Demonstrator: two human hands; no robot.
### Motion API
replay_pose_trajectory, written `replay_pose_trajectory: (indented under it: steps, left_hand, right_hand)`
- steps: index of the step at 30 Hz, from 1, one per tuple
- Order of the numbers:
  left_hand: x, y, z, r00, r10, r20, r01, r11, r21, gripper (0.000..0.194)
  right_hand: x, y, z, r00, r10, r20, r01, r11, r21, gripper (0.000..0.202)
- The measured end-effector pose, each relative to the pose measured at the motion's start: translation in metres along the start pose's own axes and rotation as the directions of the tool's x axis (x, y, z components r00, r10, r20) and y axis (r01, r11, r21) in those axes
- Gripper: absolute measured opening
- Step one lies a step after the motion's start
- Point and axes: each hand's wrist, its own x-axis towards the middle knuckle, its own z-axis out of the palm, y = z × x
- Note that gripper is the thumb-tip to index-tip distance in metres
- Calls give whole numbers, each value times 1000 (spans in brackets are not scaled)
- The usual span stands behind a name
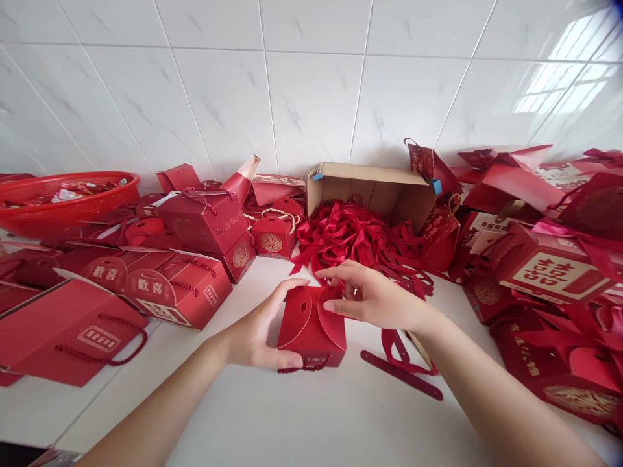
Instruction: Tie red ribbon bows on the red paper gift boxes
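- A small red gift box [311,331] stands on the white table [311,415], near the middle, close to the person.
- The left hand [260,334] grips the box's left side: the thumb lies along the low front corner, and the fingers curl over the top left edge.
- The right hand [374,298] rests on the top of the box, fingers [335,305] bent and pressing the rounded closing flaps, with the index finger stretched out above them.
- The box's curved flaps are folded over the top; a dark red cord shows at its lower front edge.
- Just right of the box, under the right forearm, lie loose dark red strips [402,375] flat on the table.
- Beyond the hands, an open cardboard carton [374,185] lies on its side against the tiled wall [311,78], with a heap of red ribbons [355,237] spilling out toward the box.
- On the left, larger red gift boxes [170,285] with rope handles and gold characters lie stacked and tilted; a red plastic basket [63,201] sits at the far left.
- A small closed favour box [273,237] with a gold emblem stands left of the ribbons.
- On the right, more red boxes [549,266] with white labels are piled up to the wall.
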Motion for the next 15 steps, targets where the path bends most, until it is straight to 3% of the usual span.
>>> replay_pose_trajectory:
  steps: [3,7,11,15]
  left_hand:
    - [0,-1,-1,1000,11,23,-12,999,45,97]
    - [0,-3,-3,999,32,32,-35,997,67,98]
    - [-1,-4,-3,999,27,30,-29,997,66,99]
    - [-2,-6,-3,999,28,45,-31,998,57,98]
  right_hand:
    - [4,6,-1,995,-81,51,80,997,14,30]
    - [9,9,-8,968,-166,190,135,977,167,20]
    - [13,14,-9,935,-307,178,242,918,313,15]
    - [15,27,-5,917,-292,270,93,818,567,17]
